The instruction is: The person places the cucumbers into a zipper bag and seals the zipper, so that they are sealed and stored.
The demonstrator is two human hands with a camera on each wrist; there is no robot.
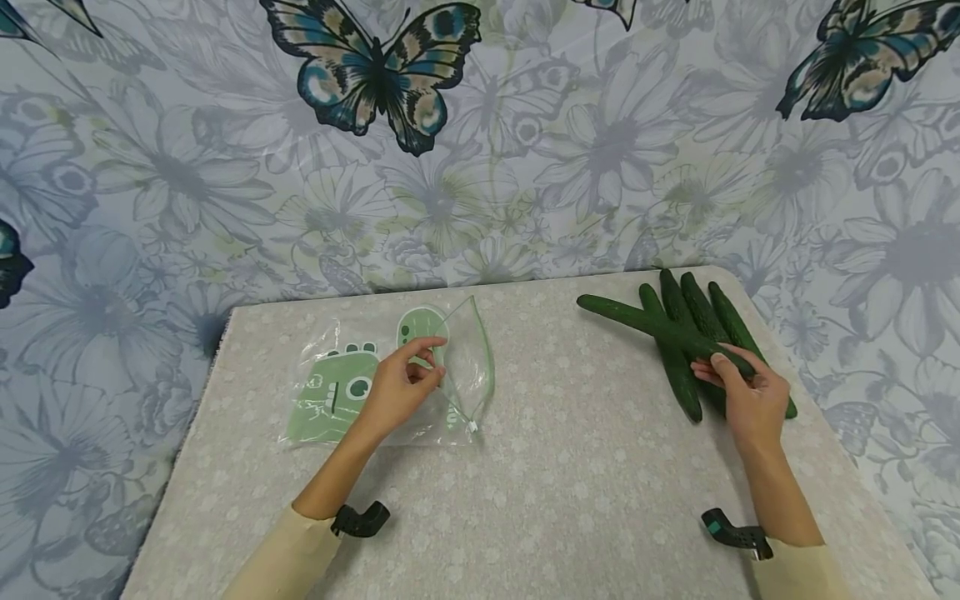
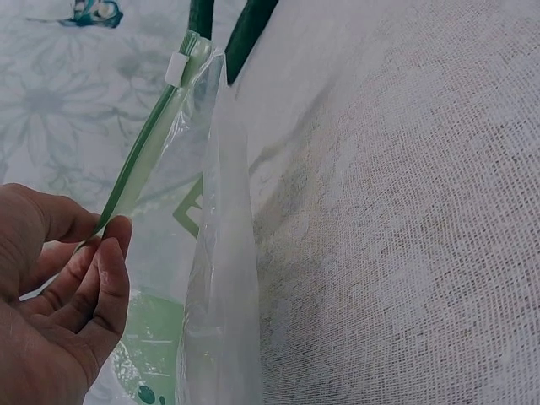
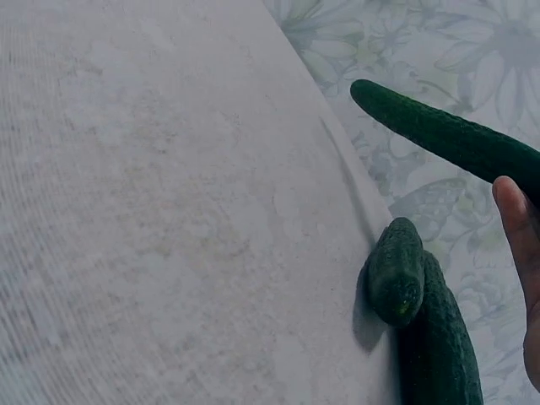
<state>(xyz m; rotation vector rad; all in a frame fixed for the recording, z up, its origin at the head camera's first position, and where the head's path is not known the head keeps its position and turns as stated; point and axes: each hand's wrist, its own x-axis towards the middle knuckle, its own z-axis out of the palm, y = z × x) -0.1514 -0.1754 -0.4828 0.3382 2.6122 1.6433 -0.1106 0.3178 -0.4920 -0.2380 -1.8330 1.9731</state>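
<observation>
The right hand (image 1: 750,396) holds a cucumber (image 1: 637,317) near its end, the thumb on top and the fingers bent around it, so that grip is narrow and full. The cucumber slants across the tops of 4 other cucumbers (image 1: 678,387), its far tip pointing left, toward the middle of the table (image 1: 570,500). Those 4 lie side by side at the right of the table, spread a little like a fan, their far ends near the back edge. In the right wrist view, the held cucumber shows above the others, with a gap between. The left hand (image 1: 401,379) pinches the rim of a clear plastic bag (image 1: 330,392) between thumb and fingertips, a narrow grip; its other fingers are bent. The bag lies at the left of the table, well apart from the cucumbers, its mouth parted and facing right. A green strip (image 1: 492,367) edges the mouth, with a white slider (image 1: 473,427) at the near corner, and green cartoon shapes are printed on the bag. Pale sleeves (image 1: 798,571) cover the forearms, with a black device (image 1: 362,519) at each wrist. Behind the table is a flowered backdrop (image 1: 525,192) with blue-and-tan butterflies (image 1: 378,67).
</observation>
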